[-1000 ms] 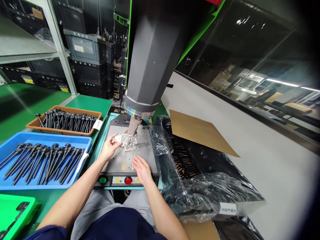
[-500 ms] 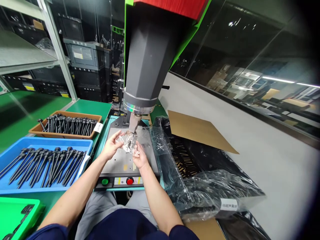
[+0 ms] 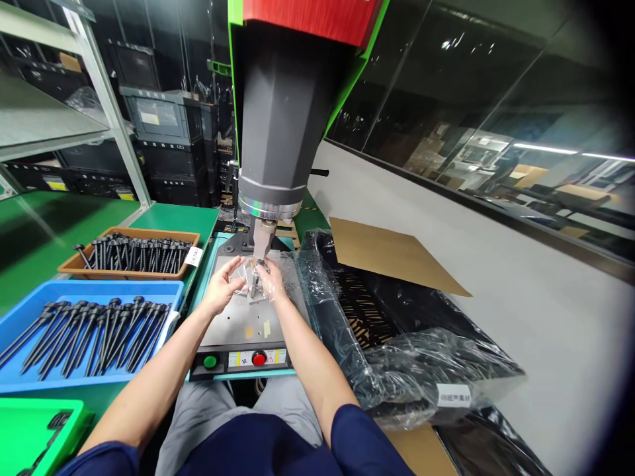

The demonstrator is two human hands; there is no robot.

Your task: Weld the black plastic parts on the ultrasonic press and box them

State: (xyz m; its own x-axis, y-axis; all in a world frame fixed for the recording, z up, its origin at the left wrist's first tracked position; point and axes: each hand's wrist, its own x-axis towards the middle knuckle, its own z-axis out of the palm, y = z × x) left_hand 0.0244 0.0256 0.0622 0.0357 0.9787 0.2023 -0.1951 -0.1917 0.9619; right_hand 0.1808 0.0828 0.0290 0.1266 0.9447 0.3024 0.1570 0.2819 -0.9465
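Note:
My right hand (image 3: 272, 280) is at the metal tip (image 3: 264, 238) of the press. Its fingers close on a small black-headed part (image 3: 260, 263), whose lower end is hard to make out. Opposite it, my left hand (image 3: 223, 288) has its thumb and fingers apart beside crumpled-looking clear plastic (image 3: 241, 272). Between both hands a small upright fixture (image 3: 254, 288) stands on the grey metal plate (image 3: 223, 330), partly covered by the plastic and fingers.
To the left, a brown tray (image 3: 69, 266) and a blue tray (image 3: 169, 285) hold several black rods with thick heads. A green tray (image 3: 74, 423) sits nearer. Red (image 3: 258, 358) and green (image 3: 210, 361) buttons line the plate's front. Plastic wrapping (image 3: 417, 370) and cardboard (image 3: 397, 254) lie right.
My right hand has moved up and inward to the black-headed part below the press tip. My left hand stays nearly in place. The view has shifted slightly.

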